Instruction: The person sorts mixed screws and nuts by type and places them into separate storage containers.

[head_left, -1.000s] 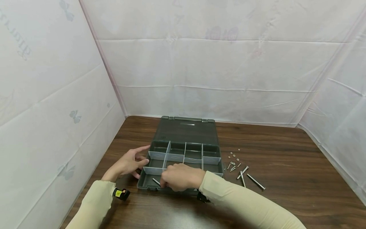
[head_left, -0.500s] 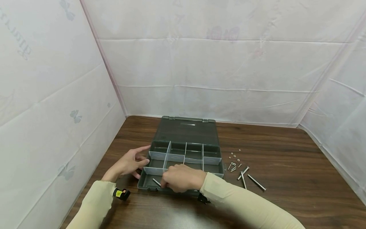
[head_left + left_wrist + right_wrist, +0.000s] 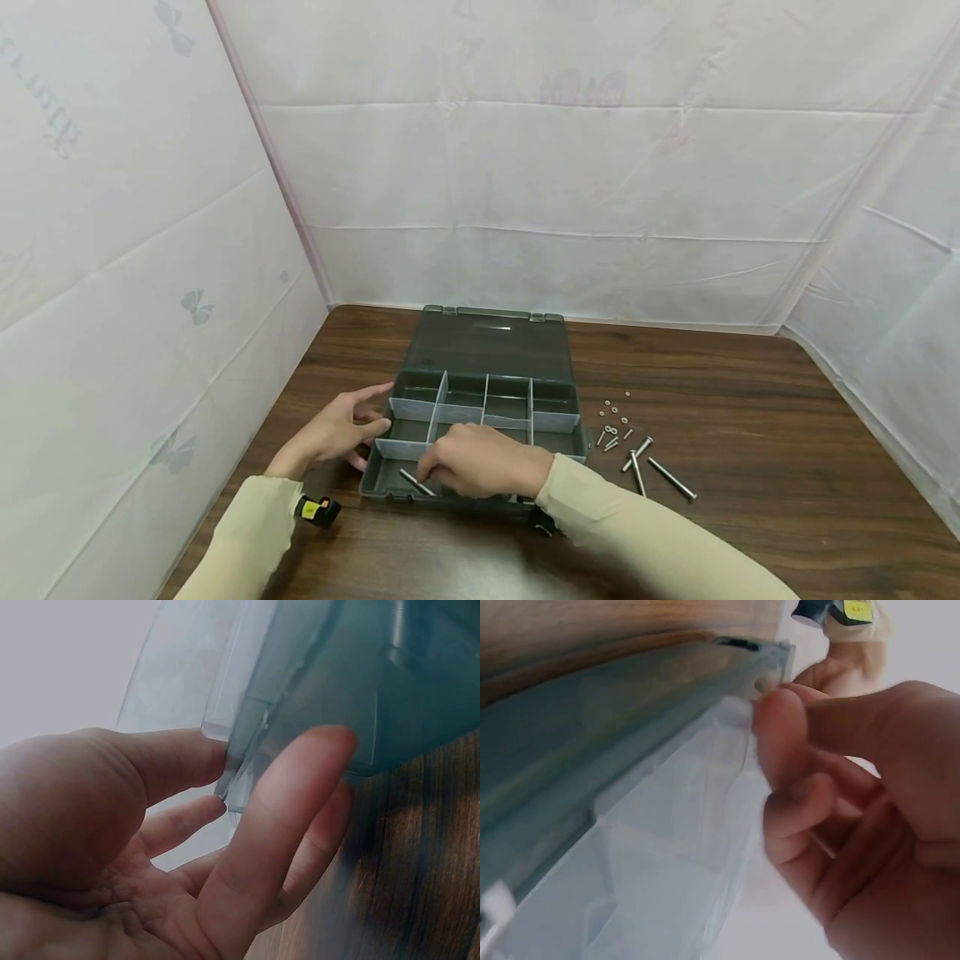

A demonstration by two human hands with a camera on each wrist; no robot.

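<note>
Lying open at the table's (image 3: 750,467) middle, the box (image 3: 480,400) is smoky translucent plastic, a flat rectangle with its lid (image 3: 487,343) folded back toward 12 o'clock; pale, thin dividers (image 3: 483,408) cut the tray into two rows of four cells, with one long trough along the 6 o'clock edge; the table is dark wood grain with a slight sheen; the walls are white quilted sheeting, creased.

In that trough one long bolt (image 3: 417,482) lies slanted, a smooth bright metal rod; the right hand (image 3: 480,462) hovers over it with fingers curled, its fingertips right at the bolt's end; whether they pinch it I cannot tell; the right wrist view shows bent fingers (image 3: 795,750) beside the box's clear wall.

At the box's 9 o'clock wall the left hand (image 3: 337,429) rests with fingers loosely straight, thumb (image 3: 180,761) and a finger touching the corner, holding nothing.

At 3 o'clock of the box, apart from it, three more long bolts (image 3: 647,467) lie loose; just beyond them sits a scatter of small screws and washers (image 3: 613,421), too small to count.
</note>
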